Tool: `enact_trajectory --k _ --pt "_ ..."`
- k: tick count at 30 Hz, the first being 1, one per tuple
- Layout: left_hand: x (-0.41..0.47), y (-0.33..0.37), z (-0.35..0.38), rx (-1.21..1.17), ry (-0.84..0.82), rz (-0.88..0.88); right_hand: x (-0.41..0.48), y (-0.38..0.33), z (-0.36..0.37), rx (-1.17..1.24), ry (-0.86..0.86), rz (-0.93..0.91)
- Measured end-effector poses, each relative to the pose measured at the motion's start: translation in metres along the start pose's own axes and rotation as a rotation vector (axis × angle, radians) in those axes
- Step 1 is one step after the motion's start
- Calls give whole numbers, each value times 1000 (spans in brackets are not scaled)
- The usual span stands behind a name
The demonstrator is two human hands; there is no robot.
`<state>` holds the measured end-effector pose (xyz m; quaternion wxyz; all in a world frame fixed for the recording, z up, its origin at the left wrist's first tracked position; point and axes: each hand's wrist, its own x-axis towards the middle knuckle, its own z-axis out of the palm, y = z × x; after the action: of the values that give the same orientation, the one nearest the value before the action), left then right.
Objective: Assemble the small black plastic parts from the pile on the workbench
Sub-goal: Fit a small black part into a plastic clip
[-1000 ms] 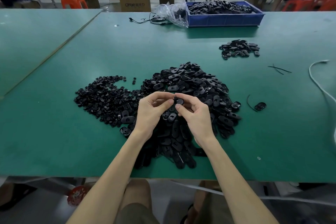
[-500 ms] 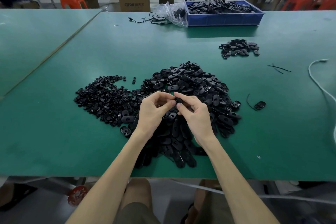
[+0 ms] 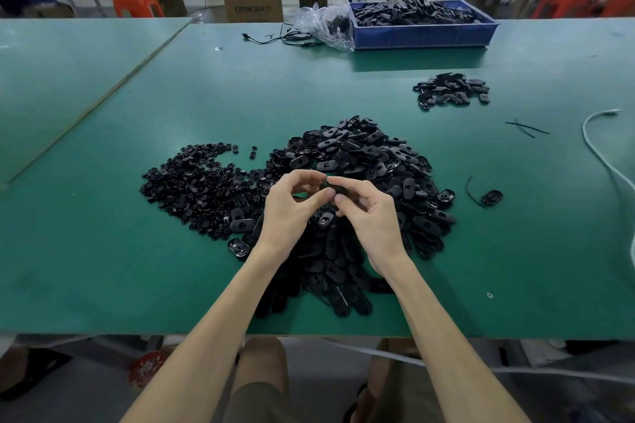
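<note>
A big pile of black oval plastic shells (image 3: 371, 165) lies in the middle of the green workbench (image 3: 103, 268). Left of it spreads a pile of smaller black round parts (image 3: 196, 185). My left hand (image 3: 292, 213) and my right hand (image 3: 367, 216) meet above the front of the shell pile. Together they pinch one small black part (image 3: 331, 186) between thumbs and fingertips. My fingers hide most of that part.
A small heap of black shells (image 3: 450, 91) lies at the back right. A blue bin (image 3: 422, 34) full of black parts and a clear plastic bag (image 3: 326, 27) stand at the far edge. A white cable (image 3: 604, 154) and loose black ties (image 3: 525, 129) lie on the right.
Both hands stay in the same place over the pile. The fingertips have shifted slightly around the small black part, closing tighter together.
</note>
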<state>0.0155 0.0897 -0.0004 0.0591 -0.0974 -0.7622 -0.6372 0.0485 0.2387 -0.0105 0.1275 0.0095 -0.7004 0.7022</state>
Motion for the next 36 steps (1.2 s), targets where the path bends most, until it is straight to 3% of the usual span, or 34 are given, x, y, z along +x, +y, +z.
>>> enact_trajectory --k 12,36 --pt "-1 2 3 -34 -7 -50 1 2 -2 175 56 48" --pt "-3 9 -2 -167 -89 -19 0 5 -2 101 19 16"
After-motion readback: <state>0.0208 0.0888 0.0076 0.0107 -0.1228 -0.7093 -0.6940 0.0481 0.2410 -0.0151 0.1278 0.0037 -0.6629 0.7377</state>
